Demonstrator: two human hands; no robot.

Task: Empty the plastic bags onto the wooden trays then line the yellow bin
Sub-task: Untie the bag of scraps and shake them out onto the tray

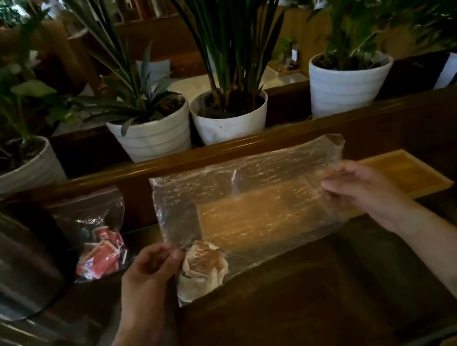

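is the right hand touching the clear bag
Touching. The head view shows the right hand with its fingers pinching the right edge of the clear bag, holding it up.

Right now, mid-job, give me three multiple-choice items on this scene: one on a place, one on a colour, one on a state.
1. Where do the pale packets sit in the large clear plastic bag?
A. lower left corner
B. upper right corner
C. spread across the middle

2. What colour are the packets in the small clear bag at left?
A. green
B. red-orange
C. blue

3. How is the large bag held?
A. lying flat, untouched
B. one hand only
C. left hand and right hand pinch opposite edges

Answers: 1 A, packets bunch beside the left hand; 2 B, red-orange shows through the plastic; 3 C, both hands grip it above the wooden tray.
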